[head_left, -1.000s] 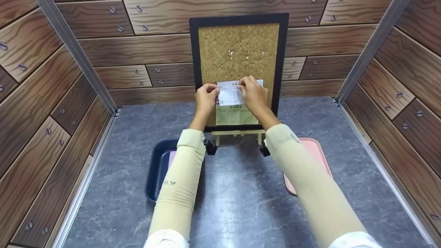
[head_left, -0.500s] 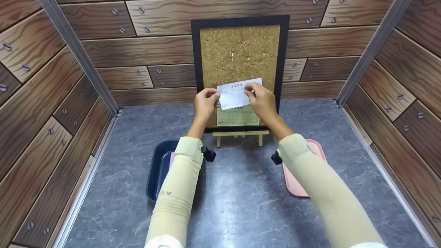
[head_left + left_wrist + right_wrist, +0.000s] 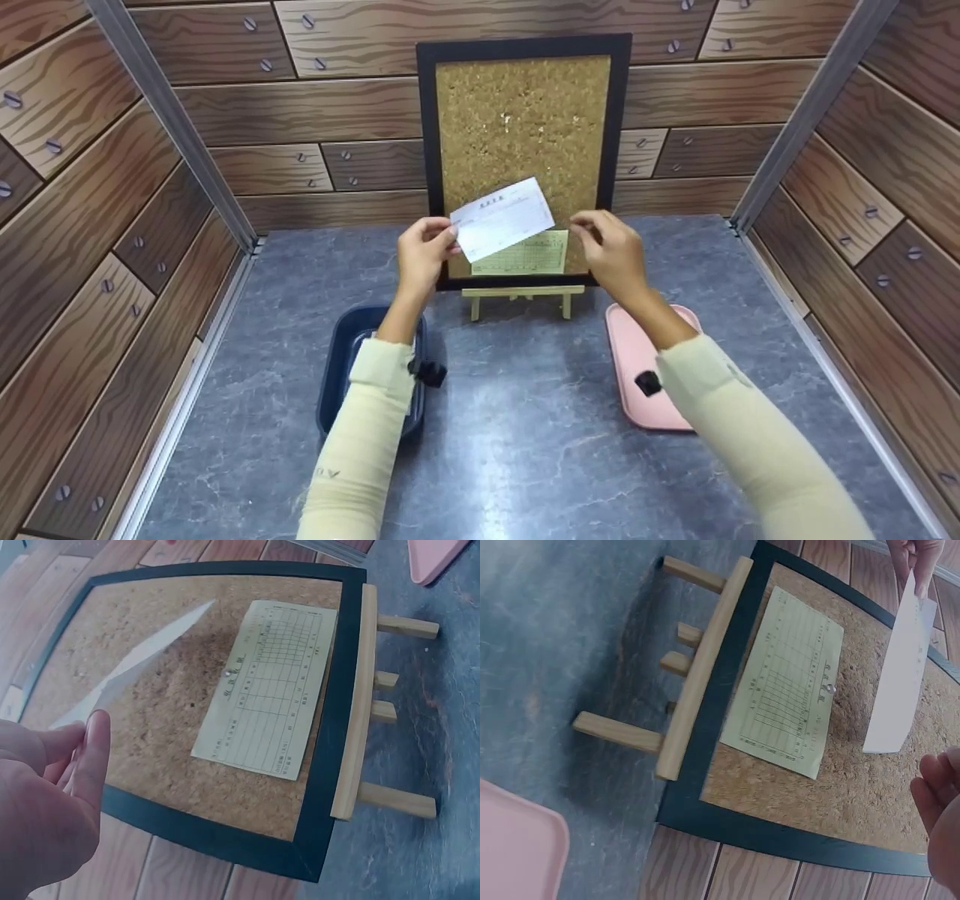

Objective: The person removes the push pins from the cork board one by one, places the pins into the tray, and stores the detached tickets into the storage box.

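Note:
A white printed paper slip (image 3: 504, 217) hangs tilted in front of the corkboard (image 3: 523, 112), apart from its surface. My left hand (image 3: 424, 251) pinches the slip's left edge between thumb and fingers. To the right of the slip, my right hand (image 3: 616, 251) is off the paper, with its fingers bent and thumb near the index fingertip. Whether something small sits between those fingertips is hidden. A yellow-green printed slip (image 3: 270, 686) lies flat on the lower cork, with a small clear pin (image 3: 831, 688) at its heading edge.
The black-framed board leans on a small wooden easel (image 3: 523, 291). A dark blue tray (image 3: 328, 390) stands below my left forearm, its contents partly hidden. On the right, a pink tray (image 3: 637, 397) lies partly under my right forearm. Wood-patterned walls (image 3: 300, 112) surround the grey tabletop.
The white slip has come away from the board, moving down and left in my left hand while tilting. My right hand has let go of the slip and drawn back down and right.

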`<state>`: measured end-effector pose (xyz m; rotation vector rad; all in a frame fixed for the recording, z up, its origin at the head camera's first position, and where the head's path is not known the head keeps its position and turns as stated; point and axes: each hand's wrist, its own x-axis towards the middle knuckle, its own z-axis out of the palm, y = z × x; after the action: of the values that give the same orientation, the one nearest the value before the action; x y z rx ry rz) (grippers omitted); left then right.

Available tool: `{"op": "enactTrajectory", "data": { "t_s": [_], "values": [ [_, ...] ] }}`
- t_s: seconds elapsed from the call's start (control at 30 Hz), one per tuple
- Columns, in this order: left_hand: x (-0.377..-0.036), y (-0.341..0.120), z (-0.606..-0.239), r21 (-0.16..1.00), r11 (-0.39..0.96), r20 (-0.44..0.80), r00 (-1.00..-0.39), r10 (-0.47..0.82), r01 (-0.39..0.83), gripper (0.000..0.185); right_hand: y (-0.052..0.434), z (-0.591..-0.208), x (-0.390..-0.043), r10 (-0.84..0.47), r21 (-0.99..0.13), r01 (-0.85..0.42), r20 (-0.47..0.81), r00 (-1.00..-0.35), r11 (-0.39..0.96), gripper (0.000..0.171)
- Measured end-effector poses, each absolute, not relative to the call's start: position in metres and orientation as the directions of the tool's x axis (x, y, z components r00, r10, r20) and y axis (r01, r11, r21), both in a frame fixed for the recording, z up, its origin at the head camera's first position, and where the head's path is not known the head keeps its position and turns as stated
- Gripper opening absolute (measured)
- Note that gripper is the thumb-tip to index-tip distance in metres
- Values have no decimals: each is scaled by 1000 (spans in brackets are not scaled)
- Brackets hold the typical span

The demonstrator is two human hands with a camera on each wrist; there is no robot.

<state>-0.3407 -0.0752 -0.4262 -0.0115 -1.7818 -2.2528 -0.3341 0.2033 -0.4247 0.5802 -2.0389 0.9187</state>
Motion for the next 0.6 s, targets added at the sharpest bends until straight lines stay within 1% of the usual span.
{"op": "enactTrajectory", "data": {
  "t_s": [0.4,0.6],
  "values": [
    [-291,-104,-431,949,-213,186,-957,-224,234,21,236,-449,-291,-19,-477,-671,807,-590,567,11],
    [-267,-120,-438,947,-199,201,-948,-246,252,23,257,-461,-277,41,-528,-638,787,-616,560,13]
  ]
}}
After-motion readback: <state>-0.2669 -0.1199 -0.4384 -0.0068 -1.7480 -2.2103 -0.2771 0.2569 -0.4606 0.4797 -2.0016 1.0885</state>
